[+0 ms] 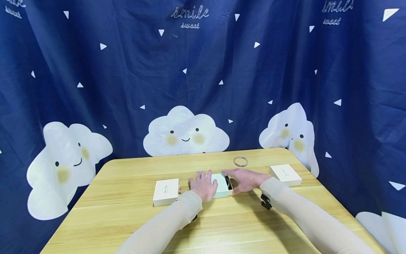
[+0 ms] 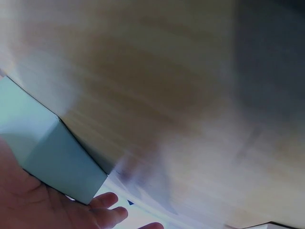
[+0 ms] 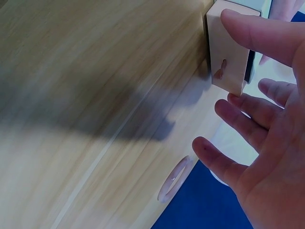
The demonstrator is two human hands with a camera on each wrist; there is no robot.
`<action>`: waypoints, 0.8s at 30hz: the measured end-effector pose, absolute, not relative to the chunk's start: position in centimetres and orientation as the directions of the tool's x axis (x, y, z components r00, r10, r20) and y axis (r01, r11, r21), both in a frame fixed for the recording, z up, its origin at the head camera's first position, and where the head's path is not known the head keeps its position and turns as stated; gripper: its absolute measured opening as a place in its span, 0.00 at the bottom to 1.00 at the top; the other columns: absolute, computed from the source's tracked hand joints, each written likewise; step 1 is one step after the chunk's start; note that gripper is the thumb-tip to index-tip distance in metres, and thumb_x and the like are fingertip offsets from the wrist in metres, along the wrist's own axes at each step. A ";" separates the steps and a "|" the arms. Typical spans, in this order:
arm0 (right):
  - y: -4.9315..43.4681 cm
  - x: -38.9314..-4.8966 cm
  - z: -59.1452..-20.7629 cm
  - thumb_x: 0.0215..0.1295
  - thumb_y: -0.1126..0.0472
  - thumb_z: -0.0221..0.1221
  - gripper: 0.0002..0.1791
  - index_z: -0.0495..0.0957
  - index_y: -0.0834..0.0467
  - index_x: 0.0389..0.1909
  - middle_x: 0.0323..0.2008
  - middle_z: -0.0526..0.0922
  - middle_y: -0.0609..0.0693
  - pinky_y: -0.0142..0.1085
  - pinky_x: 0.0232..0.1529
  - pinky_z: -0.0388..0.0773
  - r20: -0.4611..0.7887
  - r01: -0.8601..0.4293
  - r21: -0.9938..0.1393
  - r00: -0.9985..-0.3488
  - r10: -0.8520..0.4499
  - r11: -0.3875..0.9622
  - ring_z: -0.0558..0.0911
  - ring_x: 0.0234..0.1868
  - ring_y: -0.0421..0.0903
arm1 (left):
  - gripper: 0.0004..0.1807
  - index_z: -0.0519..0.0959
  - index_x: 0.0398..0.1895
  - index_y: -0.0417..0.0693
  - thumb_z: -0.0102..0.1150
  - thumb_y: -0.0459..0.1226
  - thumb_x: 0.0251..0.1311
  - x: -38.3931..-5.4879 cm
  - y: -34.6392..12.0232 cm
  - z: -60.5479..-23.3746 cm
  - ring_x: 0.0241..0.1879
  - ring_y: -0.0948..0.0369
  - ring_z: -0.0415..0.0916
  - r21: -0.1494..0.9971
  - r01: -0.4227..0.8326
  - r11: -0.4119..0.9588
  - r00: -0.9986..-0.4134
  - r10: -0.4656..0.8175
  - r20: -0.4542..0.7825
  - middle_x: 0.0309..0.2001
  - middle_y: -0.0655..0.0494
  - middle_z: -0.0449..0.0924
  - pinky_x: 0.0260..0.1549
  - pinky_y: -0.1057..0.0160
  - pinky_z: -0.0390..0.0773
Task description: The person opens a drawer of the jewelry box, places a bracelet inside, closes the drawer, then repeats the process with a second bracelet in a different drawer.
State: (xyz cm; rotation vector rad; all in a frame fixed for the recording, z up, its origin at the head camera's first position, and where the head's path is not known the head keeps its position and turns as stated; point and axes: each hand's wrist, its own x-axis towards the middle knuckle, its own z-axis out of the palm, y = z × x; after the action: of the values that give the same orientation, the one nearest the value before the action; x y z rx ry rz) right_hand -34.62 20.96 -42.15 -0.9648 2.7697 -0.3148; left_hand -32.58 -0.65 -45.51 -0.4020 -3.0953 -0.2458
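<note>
A mint-green slide-out box (image 1: 222,187) stands near the middle of the table, its pale pink inner drawer (image 3: 226,52) partly out on the right. Something dark shows inside the drawer; its kind is unclear. My left hand (image 1: 204,186) rests on the box's left part with spread fingers, and the left wrist view shows the palm against the green box (image 2: 62,148). At the drawer's end is my right hand (image 1: 245,179), thumb at the near corner, fingers by the far one. These fingers look loosely extended. A small ribbon tab (image 3: 222,70) sits on the drawer's front.
Behind the box, a translucent pinkish bangle (image 1: 240,161) lies near the table's back edge. One white box (image 1: 166,191) is left of the hands, another white box (image 1: 285,174) to the right. A blue curtain (image 1: 196,77) hangs behind the wooden table (image 1: 127,197).
</note>
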 end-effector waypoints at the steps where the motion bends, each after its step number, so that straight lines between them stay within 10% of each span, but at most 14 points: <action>1: 20.9 -34.6 -42.2 0.56 0.53 0.73 0.51 0.57 0.53 0.78 0.74 0.68 0.49 0.47 0.72 0.65 -0.107 -0.592 -0.259 -0.768 -0.632 0.763 0.69 0.72 0.50 | 0.34 0.56 0.79 0.49 0.27 0.54 0.77 -32.6 -0.7 -45.5 0.76 0.43 0.56 0.149 0.256 0.955 -0.967 0.254 0.033 0.75 0.41 0.61 0.63 0.28 0.62; 24: 20.1 -34.7 -42.3 0.55 0.51 0.74 0.53 0.56 0.54 0.79 0.73 0.69 0.52 0.48 0.71 0.66 -0.102 -0.580 -0.278 -0.775 -0.624 0.766 0.70 0.71 0.51 | 0.36 0.54 0.80 0.50 0.24 0.57 0.77 -32.9 -0.7 -45.8 0.77 0.42 0.53 0.139 0.254 0.957 -0.967 0.257 -0.001 0.77 0.40 0.58 0.64 0.28 0.61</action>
State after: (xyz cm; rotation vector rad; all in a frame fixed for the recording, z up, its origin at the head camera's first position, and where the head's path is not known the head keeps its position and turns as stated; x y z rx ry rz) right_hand -34.68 20.07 -42.32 -0.9549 2.7720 -0.3439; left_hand -32.87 -0.69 -45.76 -0.4078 -3.1271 -0.2188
